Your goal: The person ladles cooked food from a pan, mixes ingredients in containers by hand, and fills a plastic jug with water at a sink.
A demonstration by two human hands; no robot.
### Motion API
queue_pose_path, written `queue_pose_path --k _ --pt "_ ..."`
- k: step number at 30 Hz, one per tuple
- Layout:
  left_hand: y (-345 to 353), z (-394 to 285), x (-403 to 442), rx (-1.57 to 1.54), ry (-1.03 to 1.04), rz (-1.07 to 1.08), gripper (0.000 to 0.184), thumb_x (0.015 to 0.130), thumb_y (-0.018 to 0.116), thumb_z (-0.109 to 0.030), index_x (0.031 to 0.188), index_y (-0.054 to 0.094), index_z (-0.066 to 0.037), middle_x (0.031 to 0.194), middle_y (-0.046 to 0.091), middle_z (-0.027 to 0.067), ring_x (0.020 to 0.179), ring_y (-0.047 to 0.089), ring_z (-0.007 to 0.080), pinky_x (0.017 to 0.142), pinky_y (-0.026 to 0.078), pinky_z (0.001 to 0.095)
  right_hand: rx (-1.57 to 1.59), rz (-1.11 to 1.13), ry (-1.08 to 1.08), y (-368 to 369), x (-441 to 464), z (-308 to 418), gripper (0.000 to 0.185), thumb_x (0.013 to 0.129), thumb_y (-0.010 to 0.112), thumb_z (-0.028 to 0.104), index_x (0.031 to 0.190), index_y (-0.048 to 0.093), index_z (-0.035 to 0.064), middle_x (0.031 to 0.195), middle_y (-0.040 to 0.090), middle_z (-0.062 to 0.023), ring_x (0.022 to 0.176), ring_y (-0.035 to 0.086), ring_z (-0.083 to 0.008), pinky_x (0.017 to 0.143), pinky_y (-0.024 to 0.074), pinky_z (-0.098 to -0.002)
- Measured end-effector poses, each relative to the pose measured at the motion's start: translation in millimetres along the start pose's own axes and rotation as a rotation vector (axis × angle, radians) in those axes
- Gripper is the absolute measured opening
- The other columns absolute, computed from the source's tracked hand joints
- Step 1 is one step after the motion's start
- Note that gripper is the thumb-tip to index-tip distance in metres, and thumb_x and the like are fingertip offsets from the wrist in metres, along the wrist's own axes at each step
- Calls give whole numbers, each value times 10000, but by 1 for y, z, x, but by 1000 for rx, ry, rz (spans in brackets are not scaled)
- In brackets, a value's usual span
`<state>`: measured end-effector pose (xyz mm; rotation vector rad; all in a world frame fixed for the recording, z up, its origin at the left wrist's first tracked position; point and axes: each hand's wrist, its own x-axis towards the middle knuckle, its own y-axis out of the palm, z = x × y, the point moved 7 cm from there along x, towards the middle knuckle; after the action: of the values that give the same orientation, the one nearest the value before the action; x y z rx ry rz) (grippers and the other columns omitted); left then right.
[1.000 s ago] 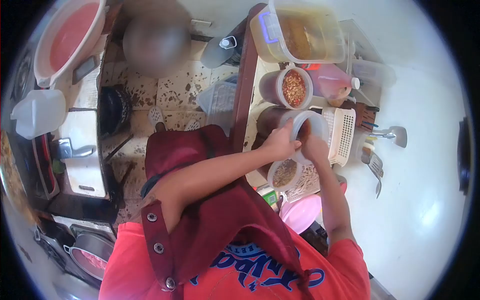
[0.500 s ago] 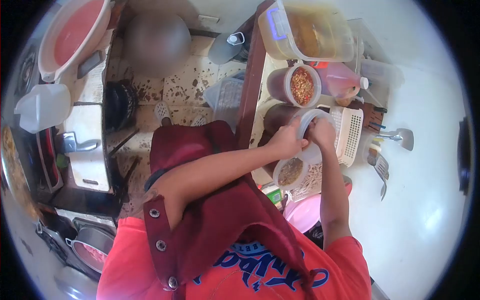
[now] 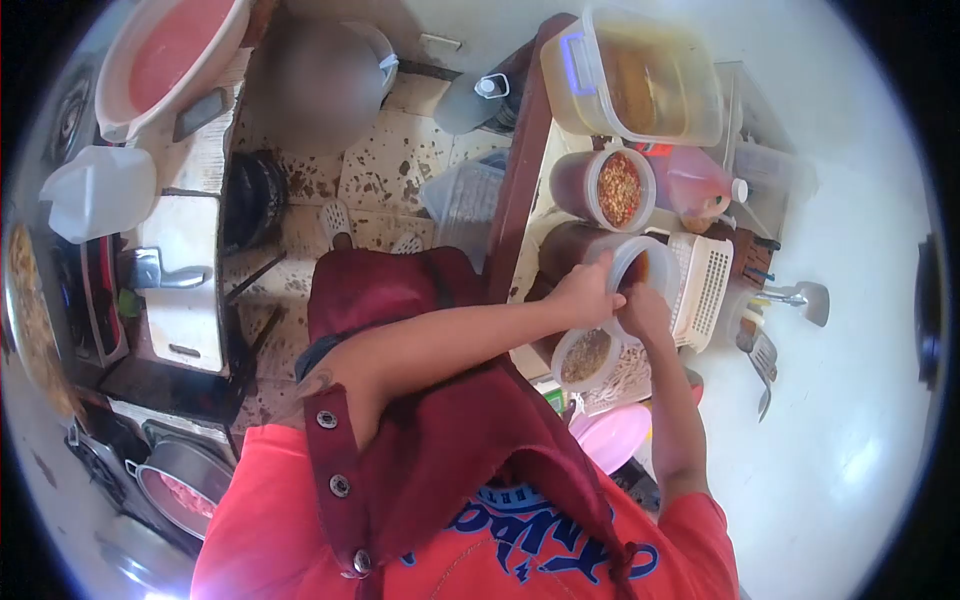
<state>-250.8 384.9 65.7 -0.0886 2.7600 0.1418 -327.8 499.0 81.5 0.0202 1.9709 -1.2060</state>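
Observation:
A clear round plastic tub (image 3: 616,262) with dark reddish-brown contents stands on the counter, its mouth turned toward me. My left hand (image 3: 585,292) is closed on the near-left part of its rim. At the lower edge of the mouth, my right hand (image 3: 645,312) has its fingers curled in; whatever they grip is hidden. Just below both hands is a small round tub (image 3: 585,358) of brownish, grainy food. Above them sits another tub (image 3: 620,188) filled with chopped red and yellowish pieces.
A large clear bin (image 3: 655,75) of brown liquid occupies the counter's far end. Beside the tubs are a pink-liquid jug (image 3: 700,180) and a cream basket (image 3: 700,290). Spatulas hang on the right wall. Across the aisle, a cleaver (image 3: 160,270) lies on a white cutting board (image 3: 185,325).
My right hand has drawn down from inside the tub's mouth to its lower edge. My left hand keeps its hold on the rim. The whole view has shifted slightly.

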Motion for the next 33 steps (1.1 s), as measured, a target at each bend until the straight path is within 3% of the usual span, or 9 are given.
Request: queue_pose_path --k 3,6,10,13,18,21,25,29,33 --pt "1 0 0 -45 -31 38 694 748 663 -206 1297 301 16 1016 567 316 992 550 435 859 439 458 -43 -52 264 -17 19 -27 241 742 594 245 827 654 27 821 651 -191 781 637 -372 704 495 -458" --pt "1 0 0 -24 -51 45 694 745 667 -207 1304 308 -6 1022 572 303 991 550 434 861 439 456 101 -92 86 -2 49 -21 266 749 590 266 820 650 17 826 644 -219 819 635 -368 730 491 -467" --pt "2 5 5 51 -17 8 691 745 667 -203 1314 317 -29 1020 580 287 977 560 426 853 444 456 -70 44 88 12 5 -16 270 792 542 257 869 632 14 848 637 -227 796 629 -375 679 488 -479" --pt "5 9 3 35 -22 2 690 745 670 -204 1316 323 -33 1016 585 280 970 567 418 849 450 454 -18 -63 205 -13 23 -32 267 796 531 232 893 621 -1 844 632 -239 798 630 -374 684 485 -482" --pt "6 8 5 33 -58 18 695 738 678 -205 1317 329 -42 1012 591 269 960 577 409 841 459 447 -4 -60 -22 4 15 0 327 793 572 300 925 624 6 823 639 -218 792 630 -371 695 492 -462" --pt "3 7 4 66 1 -14 697 737 678 -200 1316 327 -36 1010 592 267 952 580 407 833 463 445 -17 -12 166 1 10 -27 317 787 559 270 961 622 13 840 639 -213 796 625 -376 696 488 -464" --pt "5 6 2 17 10 -29 687 741 675 -199 1307 330 -20 1013 591 268 952 579 410 839 460 444 108 -128 140 -14 41 -23 281 777 568 276 905 655 41 825 646 -197 811 633 -362 700 489 -461" --pt "0 3 5 31 -11 -9 678 745 675 -202 1302 333 -24 1013 590 269 957 575 413 844 457 446 -20 80 93 27 12 -24 255 762 583 269 874 663 54 843 647 -199 814 631 -366 681 493 -456" --pt "1 0 2 31 -7 -13 687 744 679 -206 1310 329 -36 1014 591 267 969 571 411 844 456 445 31 -247 176 -17 36 -34 296 688 650 314 831 666 55 797 647 -190 780 635 -358 680 502 -441"
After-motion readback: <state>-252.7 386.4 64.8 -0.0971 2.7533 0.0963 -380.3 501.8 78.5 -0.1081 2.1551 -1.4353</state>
